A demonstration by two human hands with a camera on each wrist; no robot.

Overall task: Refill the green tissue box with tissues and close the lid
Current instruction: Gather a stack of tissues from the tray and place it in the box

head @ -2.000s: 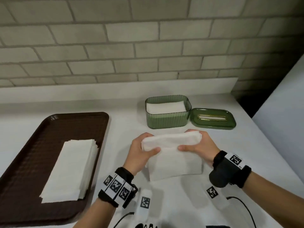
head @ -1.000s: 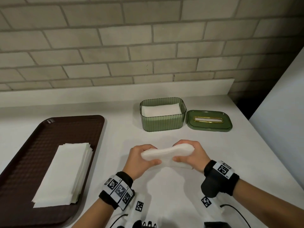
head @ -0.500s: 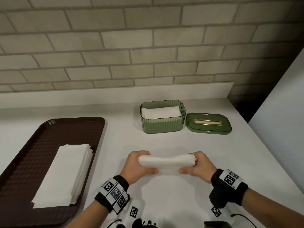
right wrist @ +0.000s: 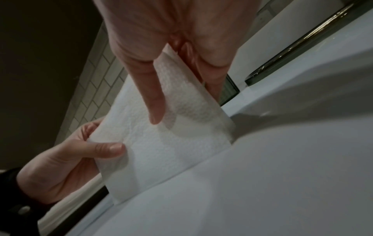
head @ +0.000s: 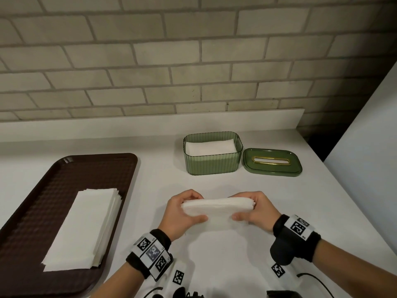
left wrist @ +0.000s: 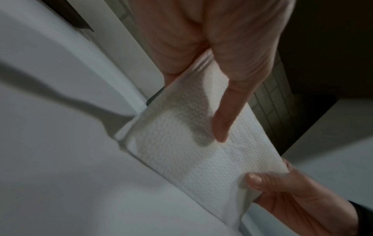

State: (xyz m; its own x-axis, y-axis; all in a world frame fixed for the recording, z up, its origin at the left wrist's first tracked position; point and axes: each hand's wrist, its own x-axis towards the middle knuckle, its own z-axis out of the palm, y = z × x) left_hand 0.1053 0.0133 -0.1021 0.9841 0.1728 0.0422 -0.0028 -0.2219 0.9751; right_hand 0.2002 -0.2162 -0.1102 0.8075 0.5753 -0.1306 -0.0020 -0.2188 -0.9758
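A folded stack of white tissues (head: pixel 218 208) stands on its lower edge on the white counter, near its front. My left hand (head: pixel 184 209) grips its left end and my right hand (head: pixel 254 208) grips its right end, thumbs on the near face. Both wrist views show the tissues (left wrist: pixel 191 143) (right wrist: pixel 161 143) pinched between thumb and fingers. The green tissue box (head: pixel 212 164) stands open farther back, with white tissues inside. Its green lid (head: pixel 272 161), with a gold-rimmed slot, lies flat on the counter to the box's right.
A dark brown tray (head: pixel 32 211) at the left holds another stack of white tissues (head: pixel 83 229). A brick wall with a white ledge runs behind the counter. The counter's right edge (head: pixel 343 203) drops off past the lid.
The hanging tissues were folded and squeezed into a compact stack, then lowered toward me onto the counter. Both hands kept their hold throughout. Box, lid and tray stayed put.
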